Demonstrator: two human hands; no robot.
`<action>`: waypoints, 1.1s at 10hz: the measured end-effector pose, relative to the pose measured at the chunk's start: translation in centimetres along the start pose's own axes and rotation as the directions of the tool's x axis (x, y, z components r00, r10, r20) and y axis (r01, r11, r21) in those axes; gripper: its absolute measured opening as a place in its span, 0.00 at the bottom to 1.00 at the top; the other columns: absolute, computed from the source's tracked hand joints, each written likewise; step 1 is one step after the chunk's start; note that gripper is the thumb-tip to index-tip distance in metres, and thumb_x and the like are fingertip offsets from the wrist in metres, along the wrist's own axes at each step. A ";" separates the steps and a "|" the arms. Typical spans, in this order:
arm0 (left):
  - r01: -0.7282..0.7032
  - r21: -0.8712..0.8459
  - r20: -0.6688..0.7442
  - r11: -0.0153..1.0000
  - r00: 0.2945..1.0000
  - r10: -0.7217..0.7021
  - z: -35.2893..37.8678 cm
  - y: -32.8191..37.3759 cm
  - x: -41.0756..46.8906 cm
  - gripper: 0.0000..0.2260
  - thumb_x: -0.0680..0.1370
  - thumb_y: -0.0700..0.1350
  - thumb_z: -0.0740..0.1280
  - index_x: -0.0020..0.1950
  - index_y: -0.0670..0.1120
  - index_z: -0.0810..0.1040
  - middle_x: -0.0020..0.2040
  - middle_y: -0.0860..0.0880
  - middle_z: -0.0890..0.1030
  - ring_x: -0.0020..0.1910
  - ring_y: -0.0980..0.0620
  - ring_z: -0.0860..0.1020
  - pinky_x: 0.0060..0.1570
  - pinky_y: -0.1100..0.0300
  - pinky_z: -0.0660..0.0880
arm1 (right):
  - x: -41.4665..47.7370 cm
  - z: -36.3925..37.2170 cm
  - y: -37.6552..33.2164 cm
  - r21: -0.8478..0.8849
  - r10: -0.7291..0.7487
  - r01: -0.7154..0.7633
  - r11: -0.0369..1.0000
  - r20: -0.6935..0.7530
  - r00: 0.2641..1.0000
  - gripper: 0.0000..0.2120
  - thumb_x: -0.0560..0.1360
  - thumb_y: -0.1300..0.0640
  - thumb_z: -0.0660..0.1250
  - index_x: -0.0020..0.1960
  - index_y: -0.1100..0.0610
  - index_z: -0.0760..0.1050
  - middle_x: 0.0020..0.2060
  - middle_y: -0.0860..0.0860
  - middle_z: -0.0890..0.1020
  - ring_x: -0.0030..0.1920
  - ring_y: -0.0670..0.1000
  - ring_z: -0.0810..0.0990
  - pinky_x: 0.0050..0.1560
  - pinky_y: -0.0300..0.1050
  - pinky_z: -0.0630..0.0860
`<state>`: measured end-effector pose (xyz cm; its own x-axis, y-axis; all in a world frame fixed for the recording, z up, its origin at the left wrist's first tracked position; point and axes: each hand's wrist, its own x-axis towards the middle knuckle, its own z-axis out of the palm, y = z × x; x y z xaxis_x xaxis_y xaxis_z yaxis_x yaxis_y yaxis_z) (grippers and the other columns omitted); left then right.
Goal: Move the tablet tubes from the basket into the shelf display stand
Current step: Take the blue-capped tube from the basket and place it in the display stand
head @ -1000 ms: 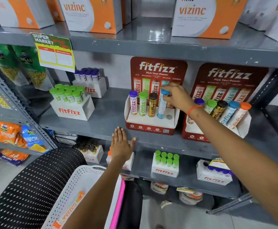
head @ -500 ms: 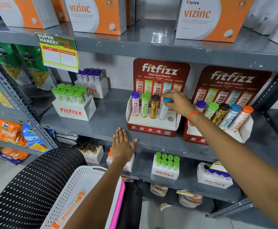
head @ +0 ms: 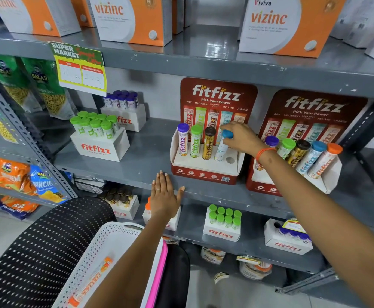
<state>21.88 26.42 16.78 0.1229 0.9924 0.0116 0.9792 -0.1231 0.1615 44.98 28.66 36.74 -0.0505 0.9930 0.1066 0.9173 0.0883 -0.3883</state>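
Observation:
A red display stand sits on the middle shelf. It holds a purple-capped tube, a green-capped tube and a brown-capped tube upright. My right hand grips the cap of a blue-capped tube, whose base sits in the fourth hole, tilted slightly. The fifth hole is empty. My left hand rests flat, fingers apart, against the shelf's front edge. A white basket with a pink rim lies below, holding an orange-capped tube.
A second red stand with several tubes stands to the right. White boxes of green-capped tubes and purple-capped tubes sit left. Orange boxes line the shelf above. A black perforated chair back is beside the basket.
My right hand has pushed the blue-capped tube lower into the fourth hole of the stand. The left hand has stayed at the shelf edge.

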 end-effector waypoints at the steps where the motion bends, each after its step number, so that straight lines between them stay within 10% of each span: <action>1: 0.002 -0.005 0.001 1.000 1.000 -0.002 0.0 0.0 0.0 0.37 0.75 0.67 0.37 0.76 0.45 0.38 0.78 0.45 0.40 0.75 0.46 0.39 0.70 0.53 0.36 | -0.1 0.5 0.2 -0.027 0.065 -0.067 0.997 -0.058 0.996 0.24 0.73 0.55 0.68 0.66 0.61 0.67 0.64 0.62 0.70 0.64 0.61 0.70 0.66 0.53 0.69; 9: 0.000 -0.024 -0.009 1.000 1.000 0.000 0.2 -0.1 0.2 0.37 0.75 0.67 0.37 0.77 0.45 0.39 0.78 0.45 0.41 0.75 0.46 0.40 0.70 0.53 0.36 | -0.3 0.3 0.2 0.053 0.019 -0.016 0.998 -0.066 0.998 0.21 0.73 0.61 0.67 0.65 0.60 0.69 0.63 0.61 0.72 0.64 0.60 0.71 0.65 0.51 0.69; 11: -0.042 -0.163 -0.028 0.986 0.999 0.038 -1.0 -0.9 -0.4 0.38 0.76 0.68 0.39 0.77 0.42 0.43 0.78 0.44 0.44 0.76 0.48 0.42 0.72 0.53 0.37 | -2.6 3.8 -2.6 0.109 -0.043 0.109 0.988 -0.485 0.873 0.21 0.74 0.54 0.66 0.65 0.58 0.68 0.63 0.60 0.71 0.66 0.58 0.68 0.67 0.52 0.69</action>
<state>20.82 26.18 17.60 0.1556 0.9868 0.0457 0.9336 -0.1620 0.3196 41.23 26.15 34.01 0.1085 0.8255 0.5538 0.8580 0.2035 -0.4715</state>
